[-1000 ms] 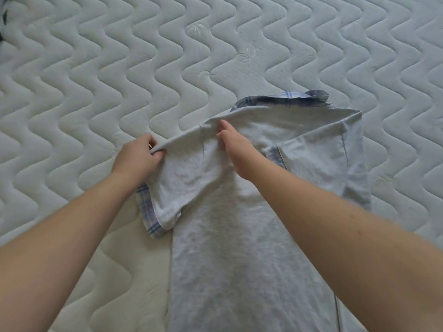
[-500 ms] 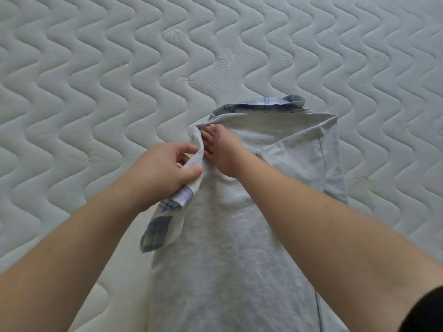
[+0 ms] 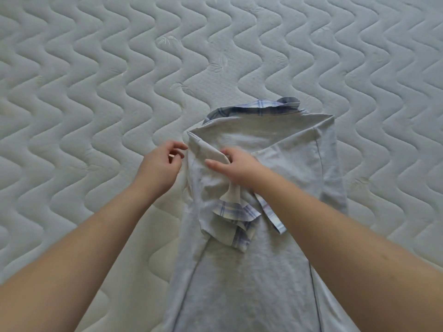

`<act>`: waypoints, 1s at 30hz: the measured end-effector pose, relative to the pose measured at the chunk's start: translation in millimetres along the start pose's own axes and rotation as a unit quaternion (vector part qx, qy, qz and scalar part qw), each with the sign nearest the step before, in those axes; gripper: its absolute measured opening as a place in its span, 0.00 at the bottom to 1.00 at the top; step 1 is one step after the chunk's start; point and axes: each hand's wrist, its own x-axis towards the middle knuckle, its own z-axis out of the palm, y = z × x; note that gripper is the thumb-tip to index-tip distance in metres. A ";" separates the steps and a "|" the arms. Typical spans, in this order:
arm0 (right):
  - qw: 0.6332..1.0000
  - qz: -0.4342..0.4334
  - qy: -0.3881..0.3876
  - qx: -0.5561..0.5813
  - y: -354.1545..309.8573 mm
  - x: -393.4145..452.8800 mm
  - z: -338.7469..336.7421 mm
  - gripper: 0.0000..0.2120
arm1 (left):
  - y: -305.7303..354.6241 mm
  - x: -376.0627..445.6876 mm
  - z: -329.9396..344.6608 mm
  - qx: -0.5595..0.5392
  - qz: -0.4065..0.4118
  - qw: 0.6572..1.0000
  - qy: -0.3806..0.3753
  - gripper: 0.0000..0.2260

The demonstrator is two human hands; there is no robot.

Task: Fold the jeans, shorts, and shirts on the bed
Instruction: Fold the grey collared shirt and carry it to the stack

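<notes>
Two hands (image 3: 161,167) (image 3: 236,169) meet over shirt (image 3: 237,279) on mattress (image 3: 96,92).

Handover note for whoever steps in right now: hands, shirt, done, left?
Left hand: open, just beside the shirt's left edge, holding nothing.
Right hand: open, fingers resting on the folded-in left sleeve.
Grey shirt: flat on the mattress, plaid collar at the far end.
Done: both sides and sleeves folded inward; left plaid cuff lies bunched.
Left: smooth the cuff, fold lengthwise. No jeans or shorts in view.
</notes>
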 end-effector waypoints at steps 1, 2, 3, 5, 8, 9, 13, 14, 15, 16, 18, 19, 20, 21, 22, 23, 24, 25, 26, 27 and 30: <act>1.000 -0.004 -0.003 0.025 -2.1 -7.7 5.0 0.32 | -4.3 8.6 -1.1 0.036 0.018 0.999 0.008 0.15; 0.999 -0.007 -0.004 0.036 -3.4 -13.1 9.8 0.37 | -7.0 17.7 -1.8 0.070 0.040 0.997 0.006 0.19; 1.000 -0.009 -0.002 0.026 -3.4 -15.8 14.7 0.40 | -8.0 26.8 -1.8 0.100 0.059 0.993 -0.004 0.22; 1.000 -0.006 0.027 -0.014 -0.8 -18.0 23.7 0.36 | -5.6 43.7 0.2 0.144 0.085 0.985 -0.041 0.27; 0.997 0.016 0.071 -0.017 3.1 -19.7 25.0 0.15 | 4.4 66.0 5.4 0.205 0.129 0.963 -0.116 0.24; 0.997 0.010 0.069 -0.015 5.1 -19.8 22.5 0.10 | 8.1 73.1 6.3 0.225 0.142 0.954 -0.141 0.20; 0.997 -0.025 0.039 0.065 11.4 -22.9 8.4 0.09 | 21.8 99.2 0.3 0.327 0.145 0.919 -0.166 0.13; 0.994 -0.022 0.043 0.094 12.6 -23.9 4.7 0.09 | 24.7 103.8 -1.6 0.351 0.142 0.911 -0.165 0.13; 0.992 -0.016 0.050 0.117 14.3 -24.7 1.0 0.09 | 27.4 107.4 -2.7 0.377 0.142 0.900 -0.166 0.13; 0.990 -0.010 0.054 0.130 17.1 -25.1 -3.0 0.08 | 30.1 110.5 -3.5 0.402 0.145 0.888 -0.169 0.12; 0.992 0.016 0.021 0.121 22.8 -28.4 -12.1 0.09 | 33.3 115.8 -4.3 0.414 0.151 0.882 -0.167 0.11; 0.996 0.035 -0.019 0.085 25.2 -31.7 -15.3 0.10 | 33.9 117.2 -5.0 0.405 0.151 0.887 -0.161 0.11; 0.996 0.053 -0.060 0.037 27.2 -36.0 -16.3 0.12 | 33.8 118.3 -5.7 0.394 0.151 0.893 -0.154 0.10; 0.994 0.065 -0.086 -0.008 29.0 -40.6 -15.5 0.13 | 33.0 119.3 -5.7 0.384 0.151 0.898 -0.150 0.10; 0.992 0.070 -0.094 -0.034 31.6 -44.3 -13.5 0.13 | 31.4 120.1 -5.4 0.374 0.148 0.903 -0.149 0.09; 0.993 0.070 -0.091 -0.032 33.7 -47.4 -11.8 0.12 | 29.2 120.9 -5.2 0.363 0.143 0.909 -0.149 0.08; 0.994 0.069 -0.084 -0.009 35.8 -50.2 -10.5 0.11 | 26.8 121.2 -4.6 0.351 0.138 0.914 -0.150 0.07; 0.995 0.067 -0.077 0.021 37.7 -53.3 -9.8 0.11 | 24.0 121.1 -3.9 0.342 0.133 0.918 -0.150 0.07; 0.994 0.062 -0.072 0.052 40.2 -55.6 -10.1 0.12 | 22.1 121.5 -3.4 0.337 0.131 0.921 -0.148 0.06; 0.993 0.057 -0.069 0.077 43.8 -58.3 -11.4 0.12 | 20.9 122.0 -2.4 0.333 0.129 0.923 -0.146 0.06; 0.981 0.044 -0.070 0.174 54.2 -67.2 -15.5 0.11 | 19.9 123.5 1.1 0.333 0.126 0.923 -0.145 0.08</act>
